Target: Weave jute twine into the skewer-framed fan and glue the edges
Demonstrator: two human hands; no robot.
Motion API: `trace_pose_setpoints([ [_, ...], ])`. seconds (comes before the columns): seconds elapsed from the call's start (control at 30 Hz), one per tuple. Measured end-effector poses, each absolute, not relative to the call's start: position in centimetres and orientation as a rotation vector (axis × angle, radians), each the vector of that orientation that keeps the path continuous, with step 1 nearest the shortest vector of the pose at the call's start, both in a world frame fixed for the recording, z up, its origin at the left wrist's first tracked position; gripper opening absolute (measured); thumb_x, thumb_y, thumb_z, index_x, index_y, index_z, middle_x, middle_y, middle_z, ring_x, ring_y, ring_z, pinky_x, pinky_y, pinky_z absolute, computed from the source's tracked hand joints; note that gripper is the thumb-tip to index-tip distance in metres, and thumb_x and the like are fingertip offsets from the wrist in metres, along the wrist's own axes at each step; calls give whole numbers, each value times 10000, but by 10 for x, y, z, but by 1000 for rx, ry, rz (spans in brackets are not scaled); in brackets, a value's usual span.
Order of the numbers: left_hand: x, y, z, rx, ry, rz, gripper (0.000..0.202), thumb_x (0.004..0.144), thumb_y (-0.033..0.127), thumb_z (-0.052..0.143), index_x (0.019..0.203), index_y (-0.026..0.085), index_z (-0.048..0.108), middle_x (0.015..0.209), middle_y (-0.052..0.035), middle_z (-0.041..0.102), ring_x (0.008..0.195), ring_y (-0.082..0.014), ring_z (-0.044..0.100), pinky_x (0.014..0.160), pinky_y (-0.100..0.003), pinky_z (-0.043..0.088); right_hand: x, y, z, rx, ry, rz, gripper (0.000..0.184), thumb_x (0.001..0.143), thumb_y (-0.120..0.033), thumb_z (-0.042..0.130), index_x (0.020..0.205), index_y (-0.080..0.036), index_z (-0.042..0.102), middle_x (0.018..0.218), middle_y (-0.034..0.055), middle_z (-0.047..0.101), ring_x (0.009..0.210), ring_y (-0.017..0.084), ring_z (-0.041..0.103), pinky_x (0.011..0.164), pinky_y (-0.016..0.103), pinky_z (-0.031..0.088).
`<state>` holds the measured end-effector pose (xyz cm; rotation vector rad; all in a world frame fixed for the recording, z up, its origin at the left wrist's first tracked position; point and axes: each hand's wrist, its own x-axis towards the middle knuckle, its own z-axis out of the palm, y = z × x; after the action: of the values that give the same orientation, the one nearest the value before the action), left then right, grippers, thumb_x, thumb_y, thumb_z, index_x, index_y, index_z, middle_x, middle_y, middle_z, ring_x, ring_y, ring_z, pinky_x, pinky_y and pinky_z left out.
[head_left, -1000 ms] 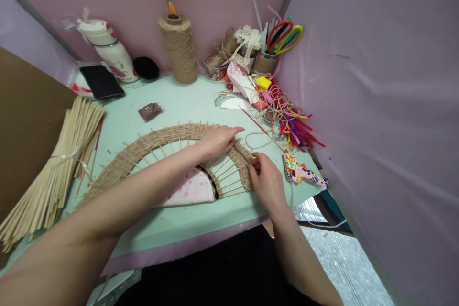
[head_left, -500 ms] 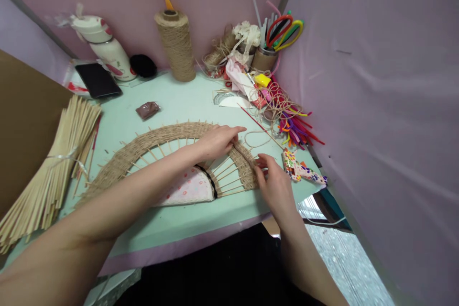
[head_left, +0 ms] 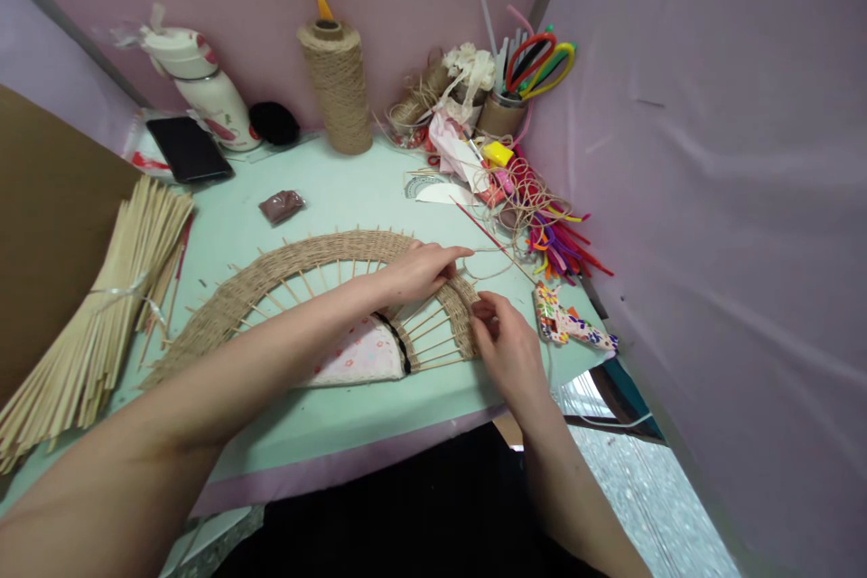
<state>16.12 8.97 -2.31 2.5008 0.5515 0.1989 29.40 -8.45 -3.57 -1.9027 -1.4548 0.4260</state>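
Your right hand (head_left: 511, 348) bends, fingers (head_left: 489, 298) curled, at the right end of the fan (head_left: 331, 247), flat on the table (head_left: 362, 190); beyond, your left hand (head_left: 420, 273) arches over its band. Whether either grips is hidden. You seem to be working the edge; next calls for steady pressure.

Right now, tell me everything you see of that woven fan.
The woven fan lies flat on the pale green table: a tan band, apparently twine, on wooden-looking sticks jutting past its outer edge. A pale, red-dotted panel, its curve edged black, sits inside. The left forearm hides part; the left hand and right hand touch its right side.
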Motion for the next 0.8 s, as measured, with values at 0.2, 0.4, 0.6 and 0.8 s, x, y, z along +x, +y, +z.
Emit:
trace_pose_setpoints([
  [0.2, 158, 91, -14, 2407, 511, 244, 576, 764, 10, 470, 1314, 175, 512, 1005, -30, 738, 922, -163, 678, 872, -290, 468, 293, -89, -33, -1901, -1478, 425, 296, 899, -194, 492, 1181, -183, 581, 1036, 95, 710, 965, 246, 658, 867, 416, 530],
  [0.4, 158, 86, -18, 2431, 493, 198, 540, 788, 3, 452, 1277, 209, 554, 952, 12, 772, 934, -145, 698, 910, -276, 473, 293, -93, -31, -1898, -1562, 383, 274, 903, -172, 472, 1147, -204, 592, 1000, 72, 725, 948, 245, 656, 855, 413, 526],
  [0.6, 157, 88, -16, 2380, 516, 256, 551, 759, -32, 449, 1252, 182, 571, 946, 5, 775, 912, -142, 706, 874, -269, 496, 300, -96, -29, -1905, -1526, 261, 252, 921, -237, 487, 1146, -188, 590, 1050, 103, 710, 963, 254, 657, 822, 408, 530],
  [0.8, 159, 77, -10, 2409, 381, 224, 533, 793, -22, 463, 1266, 203, 563, 1038, 4, 771, 1018, -146, 686, 956, -300, 456, 299, -94, -35, -1920, -1551, 264, 270, 900, -239, 524, 1154, -184, 595, 979, 92, 719, 917, 247, 660, 817, 405, 529],
])
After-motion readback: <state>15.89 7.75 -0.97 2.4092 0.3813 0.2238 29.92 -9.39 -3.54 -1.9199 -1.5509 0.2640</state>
